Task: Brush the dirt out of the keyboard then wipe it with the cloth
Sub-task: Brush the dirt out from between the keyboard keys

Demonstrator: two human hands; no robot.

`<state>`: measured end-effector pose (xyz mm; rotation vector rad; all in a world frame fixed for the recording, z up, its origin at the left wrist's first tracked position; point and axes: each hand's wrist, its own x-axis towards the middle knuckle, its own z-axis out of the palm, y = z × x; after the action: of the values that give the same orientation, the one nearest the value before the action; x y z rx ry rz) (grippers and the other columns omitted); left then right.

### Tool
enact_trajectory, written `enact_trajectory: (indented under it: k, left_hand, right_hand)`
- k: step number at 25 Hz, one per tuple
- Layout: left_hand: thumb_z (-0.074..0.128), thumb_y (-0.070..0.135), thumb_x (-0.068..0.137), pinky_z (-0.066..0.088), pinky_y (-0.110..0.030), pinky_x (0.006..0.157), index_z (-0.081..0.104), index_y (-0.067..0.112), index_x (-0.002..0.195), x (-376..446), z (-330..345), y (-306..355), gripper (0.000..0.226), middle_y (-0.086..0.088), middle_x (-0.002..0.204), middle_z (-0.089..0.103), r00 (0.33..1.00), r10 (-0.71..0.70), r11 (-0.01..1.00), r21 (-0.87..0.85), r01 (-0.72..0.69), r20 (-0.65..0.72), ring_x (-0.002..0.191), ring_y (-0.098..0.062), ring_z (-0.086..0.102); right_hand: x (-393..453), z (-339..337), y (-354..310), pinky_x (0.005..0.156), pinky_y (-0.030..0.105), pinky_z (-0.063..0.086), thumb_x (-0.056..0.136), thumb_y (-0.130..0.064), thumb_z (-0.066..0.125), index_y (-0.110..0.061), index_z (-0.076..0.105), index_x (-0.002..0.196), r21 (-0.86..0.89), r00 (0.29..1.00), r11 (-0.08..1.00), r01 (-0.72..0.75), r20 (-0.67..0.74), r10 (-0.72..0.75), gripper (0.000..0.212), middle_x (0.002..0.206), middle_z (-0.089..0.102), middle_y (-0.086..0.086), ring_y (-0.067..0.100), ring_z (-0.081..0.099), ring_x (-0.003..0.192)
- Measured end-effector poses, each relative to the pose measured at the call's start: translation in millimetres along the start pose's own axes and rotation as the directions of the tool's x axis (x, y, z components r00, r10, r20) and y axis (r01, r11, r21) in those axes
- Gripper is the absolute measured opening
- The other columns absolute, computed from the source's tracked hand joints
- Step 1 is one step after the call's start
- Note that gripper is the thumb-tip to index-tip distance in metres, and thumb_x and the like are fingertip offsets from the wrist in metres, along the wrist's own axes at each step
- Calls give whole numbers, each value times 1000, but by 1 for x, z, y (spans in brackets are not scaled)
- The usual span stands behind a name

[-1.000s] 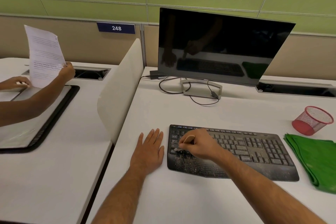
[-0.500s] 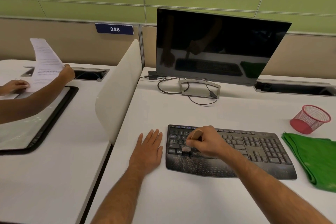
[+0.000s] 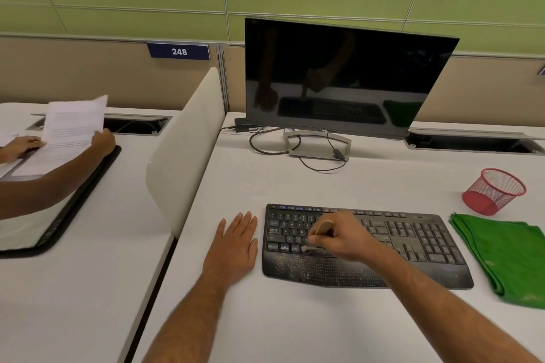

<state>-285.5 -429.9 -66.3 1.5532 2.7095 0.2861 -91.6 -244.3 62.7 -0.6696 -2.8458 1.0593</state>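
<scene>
keyboard (image 3: 413, 240): one, black, laid flat on the white desk (image 3: 324, 327) in front of the dark monitor (image 3: 348, 76); pale grit is seen scattered over its palm rest.
brush (image 3: 323, 228): one, with a wooden handle, clamped in the curled fingers of the right hand (image 3: 342, 240); its bristles are pressed to the keyboard's lower left keys.
left hand (image 3: 236, 242): laid flat on the desk just left of the keyboard, fingers straight, nothing held.
cloth (image 3: 507, 256): one, green, folded, set just right of the keyboard, untouched.
handling: the keyboard is judged stiff and light enough to slide unless steadied at its left edge; the cloth soft and limp, best taken by a folded edge.
also counted: one red mesh cup (image 3: 494, 190), behind the cloth.
</scene>
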Motion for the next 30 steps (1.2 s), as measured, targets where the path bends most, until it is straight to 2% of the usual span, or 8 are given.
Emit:
enact_trajectory:
  k: [9, 12, 15, 19, 22, 24, 27, 30]
  left_hand:
    - [5, 47, 94, 4, -45, 123, 27, 20, 157, -1, -1, 0, 72, 3, 163, 21, 1000, -1, 1000, -10, 1, 3, 152, -15, 15]
    - [8, 46, 94, 6, -45, 123, 30, 19, 155, 0, -2, 1, 70, 2, 162, 25, 1000, -2, 1000, -9, 2, -3, 151, -16, 19]
    - [4, 47, 93, 3, -44, 123, 26, 20, 157, 0, -2, 1, 73, 3, 164, 19, 1000, -3, 1000, -18, 3, 6, 152, -15, 15]
    - [4, 48, 92, 2, -44, 123, 25, 20, 157, -1, -4, 2, 74, 4, 164, 19, 1000, -1, 1000, -27, 2, 13, 152, -15, 14]
    - [12, 46, 93, 11, -46, 122, 36, 18, 153, 0, -5, 2, 71, 1, 160, 32, 1000, -13, 999, -43, 13, -15, 149, -17, 25]
    - [14, 45, 93, 14, -47, 122, 42, 18, 150, 1, -6, 6, 70, 0, 157, 38, 999, -39, 998, -50, 39, -13, 147, -18, 31]
    - [19, 43, 92, 25, -51, 117, 55, 16, 141, 5, -9, 15, 66, -3, 148, 51, 995, -100, 994, -58, 98, -29, 140, -22, 43]
    - [29, 39, 91, 41, -54, 106, 66, 16, 126, 8, -10, 18, 56, -4, 132, 64, 991, -126, 991, -53, 123, -47, 125, -24, 58]
  right_hand:
    - [-5, -7, 6, 59, 15, 46, 86, -20, 71, -34, 68, 67, -21, 999, 999, 38, -9, -38, 24, 68, 67, -11, 0, 62, 67]
    - [-6, -8, 10, 64, 14, 46, 87, -21, 71, -24, 75, 78, -44, 998, 998, 40, -38, -42, 10, 75, 69, -12, 1, 63, 71]
    - [-7, -9, 13, 64, 19, 51, 85, -19, 70, -25, 74, 74, -49, 998, 997, 58, 15, -58, 13, 73, 71, -8, 3, 65, 70]
    - [-7, -11, 20, 65, 18, 48, 85, -20, 72, -24, 75, 77, -33, 996, 998, 52, -67, -54, 10, 73, 70, -12, 1, 64, 71]
    - [-11, -12, 24, 61, 12, 43, 85, -18, 71, -21, 74, 74, -19, 999, 999, 42, -10, -43, 12, 69, 69, -11, -1, 62, 65]
    - [-13, -17, 26, 57, 13, 43, 85, -15, 72, -21, 73, 71, 45, 995, 998, 41, -98, -36, 15, 68, 70, -7, 1, 61, 61]
    - [-12, -24, 30, 59, 10, 42, 86, -20, 72, -19, 77, 84, 82, 974, 996, 34, -226, -15, 5, 77, 71, -12, -3, 60, 65]
    - [-8, -25, 32, 67, 11, 41, 90, -25, 68, -21, 76, 96, 41, 980, 999, 23, -199, -14, 11, 88, 71, -13, -5, 61, 76]
